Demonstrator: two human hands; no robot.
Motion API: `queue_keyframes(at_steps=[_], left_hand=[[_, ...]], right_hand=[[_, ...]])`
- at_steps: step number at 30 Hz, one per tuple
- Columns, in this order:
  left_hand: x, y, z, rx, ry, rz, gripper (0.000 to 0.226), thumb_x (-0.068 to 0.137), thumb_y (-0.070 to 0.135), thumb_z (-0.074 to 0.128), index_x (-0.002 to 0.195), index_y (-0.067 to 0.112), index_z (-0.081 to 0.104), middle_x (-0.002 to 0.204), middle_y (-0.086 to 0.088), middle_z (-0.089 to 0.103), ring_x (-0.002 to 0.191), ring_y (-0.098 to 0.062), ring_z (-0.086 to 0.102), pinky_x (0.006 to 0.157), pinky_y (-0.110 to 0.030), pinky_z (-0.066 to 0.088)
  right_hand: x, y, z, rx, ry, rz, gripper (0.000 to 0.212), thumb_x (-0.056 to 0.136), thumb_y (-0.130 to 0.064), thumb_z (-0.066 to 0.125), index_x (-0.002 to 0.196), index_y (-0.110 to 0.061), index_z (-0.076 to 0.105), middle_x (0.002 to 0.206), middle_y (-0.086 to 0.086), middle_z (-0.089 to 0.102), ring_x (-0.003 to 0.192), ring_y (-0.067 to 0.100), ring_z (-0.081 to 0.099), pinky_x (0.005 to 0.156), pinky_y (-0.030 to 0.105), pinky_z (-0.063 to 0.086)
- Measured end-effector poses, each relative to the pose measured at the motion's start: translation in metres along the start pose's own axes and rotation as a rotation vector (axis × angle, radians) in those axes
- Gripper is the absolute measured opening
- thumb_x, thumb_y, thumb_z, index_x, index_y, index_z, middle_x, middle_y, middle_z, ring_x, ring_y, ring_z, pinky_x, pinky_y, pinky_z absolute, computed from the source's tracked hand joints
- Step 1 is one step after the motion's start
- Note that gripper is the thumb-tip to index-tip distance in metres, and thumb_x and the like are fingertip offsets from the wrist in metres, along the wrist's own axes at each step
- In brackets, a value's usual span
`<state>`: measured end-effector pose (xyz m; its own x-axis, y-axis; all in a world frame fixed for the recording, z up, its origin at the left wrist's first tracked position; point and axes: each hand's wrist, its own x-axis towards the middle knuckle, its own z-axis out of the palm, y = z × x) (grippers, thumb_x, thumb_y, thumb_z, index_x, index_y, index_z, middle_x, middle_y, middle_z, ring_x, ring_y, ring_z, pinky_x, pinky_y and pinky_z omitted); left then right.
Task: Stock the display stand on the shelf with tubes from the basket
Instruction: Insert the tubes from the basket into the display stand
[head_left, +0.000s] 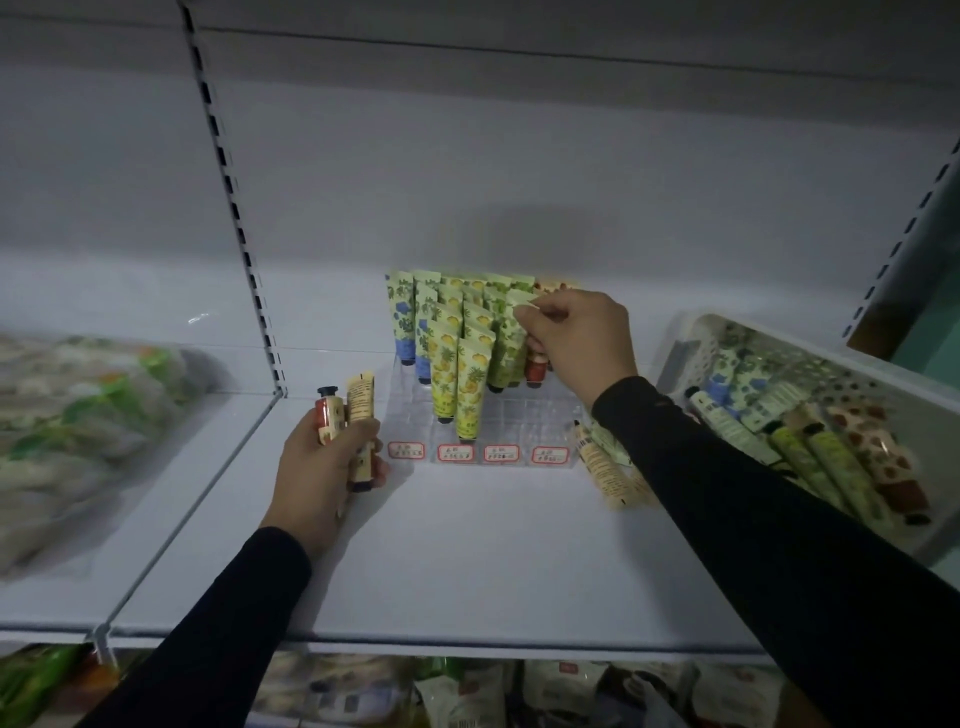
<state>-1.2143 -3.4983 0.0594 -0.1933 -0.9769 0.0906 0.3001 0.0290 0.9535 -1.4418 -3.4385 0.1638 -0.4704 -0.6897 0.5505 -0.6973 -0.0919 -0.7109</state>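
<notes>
A clear tiered display stand (524, 415) sits on the white shelf (467, 545), with several patterned tubes (457, 358) standing in its left and back slots. My right hand (576, 343) reaches over the stand's right side and pinches the top of a red-patterned tube (536, 364) standing in a slot. My left hand (327, 457) hovers left of the stand and grips two tubes (348, 421), one red with a black cap up. The white basket (883, 395) at right holds several loose tubes.
Two tubes (602, 462) lie on the shelf between stand and basket, partly under my right forearm. Bagged goods (78, 415) fill the neighbouring shelf at left. Price labels (478, 453) line the stand's front. More packets (467, 691) sit on the shelf below.
</notes>
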Motion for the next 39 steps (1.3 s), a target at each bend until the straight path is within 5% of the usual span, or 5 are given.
queue_keyframes(at_steps=[9, 15, 20, 29, 39], left_hand=[[0.001, -0.001, -0.002, 0.006, -0.011, 0.003, 0.005, 0.092, 0.006, 0.060, 0.092, 0.011, 0.060, 0.069, -0.011, 0.061, 0.056, -0.027, 0.056, 0.052, -0.033, 0.050], [0.001, -0.001, -0.002, 0.017, -0.012, -0.001, 0.004, 0.093, 0.006, 0.060, 0.093, 0.011, 0.059, 0.069, -0.010, 0.061, 0.056, -0.026, 0.057, 0.052, -0.033, 0.051], [-0.001, 0.001, -0.001, 0.001, -0.018, -0.009, 0.004, 0.093, 0.006, 0.060, 0.095, 0.008, 0.058, 0.070, -0.012, 0.059, 0.054, -0.026, 0.055, 0.051, -0.032, 0.050], [-0.002, 0.002, 0.000, 0.008, -0.027, -0.003, 0.004, 0.093, 0.005, 0.059, 0.095, 0.009, 0.058, 0.071, -0.013, 0.059, 0.054, -0.025, 0.056, 0.050, -0.032, 0.050], [-0.005, 0.003, 0.002, 0.014, -0.024, 0.008, 0.005, 0.094, 0.004, 0.058, 0.095, 0.009, 0.059, 0.070, -0.012, 0.060, 0.053, -0.024, 0.057, 0.049, -0.031, 0.051]], right_hand=[[0.000, -0.001, 0.011, -0.202, -0.073, -0.127, 0.033, 0.093, -0.025, 0.061, 0.073, 0.000, 0.068, 0.066, 0.014, 0.064, 0.063, 0.029, 0.063, 0.069, 0.044, 0.054], [0.001, -0.003, 0.012, -0.187, -0.073, -0.125, 0.025, 0.095, -0.018, 0.056, 0.086, -0.001, 0.073, 0.078, 0.012, 0.071, 0.070, 0.026, 0.067, 0.072, 0.042, 0.057], [0.002, -0.001, 0.012, -0.232, -0.017, -0.127, 0.021, 0.092, -0.025, 0.063, 0.090, -0.008, 0.075, 0.084, 0.003, 0.073, 0.076, 0.014, 0.065, 0.068, 0.013, 0.042], [0.007, 0.000, 0.016, -0.327, -0.011, -0.169, 0.023, 0.092, -0.024, 0.060, 0.082, -0.006, 0.071, 0.076, 0.003, 0.070, 0.072, 0.016, 0.062, 0.063, 0.015, 0.032], [0.007, -0.001, 0.016, -0.296, -0.049, -0.144, 0.023, 0.092, -0.023, 0.060, 0.082, -0.005, 0.070, 0.075, 0.004, 0.067, 0.071, 0.018, 0.061, 0.071, 0.028, 0.049]])
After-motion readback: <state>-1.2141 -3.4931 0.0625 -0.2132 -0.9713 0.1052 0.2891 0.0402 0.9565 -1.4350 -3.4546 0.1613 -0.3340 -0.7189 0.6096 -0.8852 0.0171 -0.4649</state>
